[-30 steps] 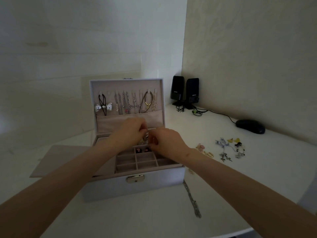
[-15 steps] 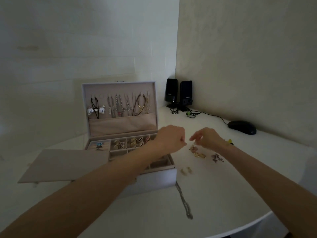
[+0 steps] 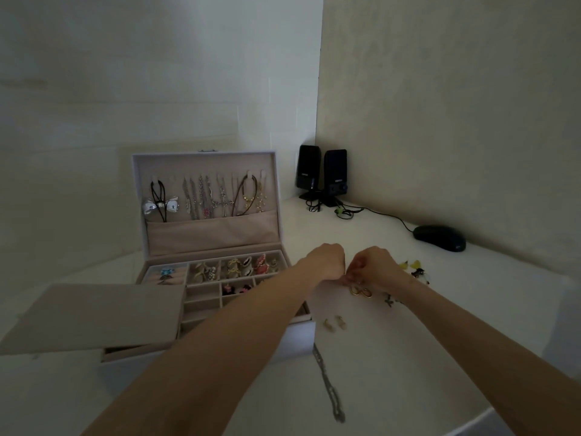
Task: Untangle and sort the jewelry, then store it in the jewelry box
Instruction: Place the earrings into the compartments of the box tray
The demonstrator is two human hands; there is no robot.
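Observation:
The white jewelry box [image 3: 301,338] stands open, with several necklaces [image 3: 207,196] hanging in its upright lid and rings [image 3: 239,267] in the tray compartments. My left hand [image 3: 327,262] and my right hand [image 3: 374,267] meet just right of the box, fingers curled. Together they pinch a small pinkish piece [image 3: 347,279] that is mostly hidden. Gold hoop earrings [image 3: 361,291] lie directly under my hands. A pair of small gold earrings [image 3: 334,324] rests nearer to me, and a silver chain [image 3: 328,385] lies along the table front.
A beige insert tray [image 3: 91,316] sticks out over the box's left side. Yellow and dark trinkets [image 3: 415,269] and a dark charm [image 3: 389,300] lie right of my hands. Two black speakers [image 3: 322,174] and a mouse [image 3: 440,237] sit at the back by the wall.
Both hands left the box's compartments and moved right over the loose pieces on the table. They have come together above the gold hoops, pinching a small piece.

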